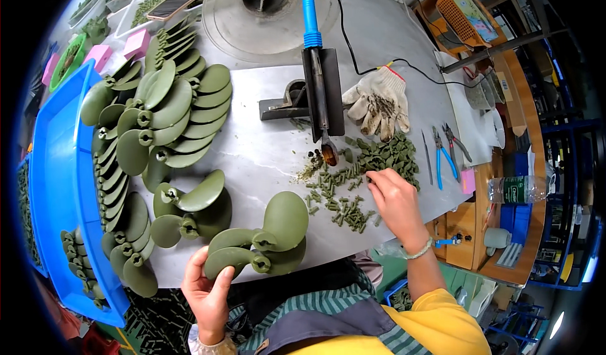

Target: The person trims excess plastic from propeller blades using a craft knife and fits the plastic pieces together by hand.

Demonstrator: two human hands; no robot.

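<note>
My left hand (211,285) grips a blade of a green plastic propeller (284,219) at the table's near edge. Blades and hubs overlap there, so a second propeller seems to lie with it. My right hand (398,203) has its thumb and fingers pinched together at the edge of a heap of small green plastic pieces (391,156); what they hold, if anything, is too small to name. Short green pegs (347,215) lie scattered beside that hand. Beyond them a blue-handled soldering iron (310,20) rests on a dark metal stand (284,107), its brownish tip toward me.
Rows of stacked propellers (167,112) fill the left side, next to a blue tray (60,147). A stained work glove (380,102), blue-handled pliers (447,159) and cutters (456,142) lie right. The iron's black cord (344,39) runs across the back.
</note>
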